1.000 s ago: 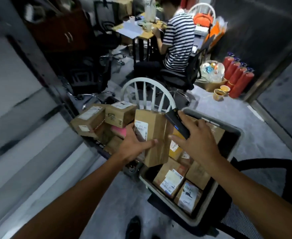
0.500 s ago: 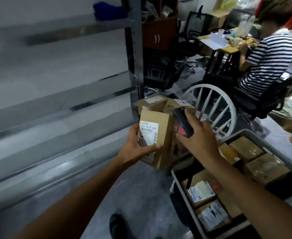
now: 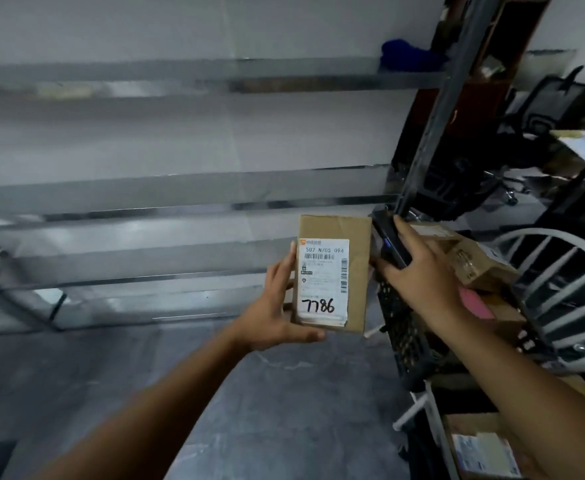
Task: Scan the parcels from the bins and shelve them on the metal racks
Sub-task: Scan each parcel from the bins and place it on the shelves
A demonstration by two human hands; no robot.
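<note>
At five o'clock, nearest me, the corner of a grey bin (image 3: 438, 431) shows under the person's right forearm, with a labelled box (image 3: 485, 455) lying in it. Just beyond, dead centre, the left hand (image 3: 270, 317) holds the parcel (image 3: 355, 261) upright above the floor (image 3: 284, 410). The thumb is curled under its bottom edge and the fingers run up its left side and behind. Its white label (image 3: 324, 278) faces the wearer, barcodes plain, with "7786" handwritten at the foot.

At two o'clock of the parcel the right hand (image 3: 419, 271) is wrapped round a dark scanner (image 3: 389, 242), thumb reaching toward the box's right edge. Whether the scanner touches the cardboard I cannot tell. It lies alongside the parcel, not aimed at the label.

Past that hand, at three o'clock, a black crate (image 3: 398, 327) holds more cardboard boxes (image 3: 474, 261) and a pink packet (image 3: 474, 303), with a white chair (image 3: 561, 271) behind. Farthest off, from nine round to twelve o'clock, run the shelves of the metal rack (image 3: 180, 188). A blue bundle (image 3: 408, 55) sits on the upper level at one o'clock.

With the person squared up to the rack and the scanner set aside, I'd judge this the shelving step for this parcel. Next the left arm should reach toward eleven o'clock and set the box on a shelf with the number facing out. Only then should the thumb let go.
</note>
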